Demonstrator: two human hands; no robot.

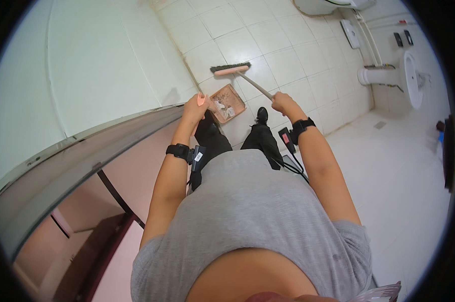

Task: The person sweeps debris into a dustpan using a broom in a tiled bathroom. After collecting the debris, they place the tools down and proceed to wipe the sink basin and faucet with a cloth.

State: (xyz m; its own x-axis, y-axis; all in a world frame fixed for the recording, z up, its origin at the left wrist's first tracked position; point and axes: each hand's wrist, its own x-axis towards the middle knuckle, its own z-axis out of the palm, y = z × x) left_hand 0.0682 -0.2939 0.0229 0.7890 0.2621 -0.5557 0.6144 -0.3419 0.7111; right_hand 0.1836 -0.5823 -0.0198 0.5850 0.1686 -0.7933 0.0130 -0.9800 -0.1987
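Note:
My left hand (195, 108) is closed around the pink handle of a dustpan (236, 99). The pan rests on the tiled floor by my feet, and white crumpled scraps (224, 110) and grey dirt lie in it. My right hand (285, 103) grips the grey stick of a broom (232, 70). The broom's pink head with dark bristles is on the tiles just beyond the pan, apart from it. Where the dustpan's handle joins the pan is partly hidden by my left hand.
A pale wall or door panel (99, 56) rises close on the left. Further right are a pedestal washbasin (410, 80), wall pipes (367, 37) and a floor drain (379, 125). The base of a white toilet (314, 7) stands at the top. My black shoe (262, 115) is near the pan.

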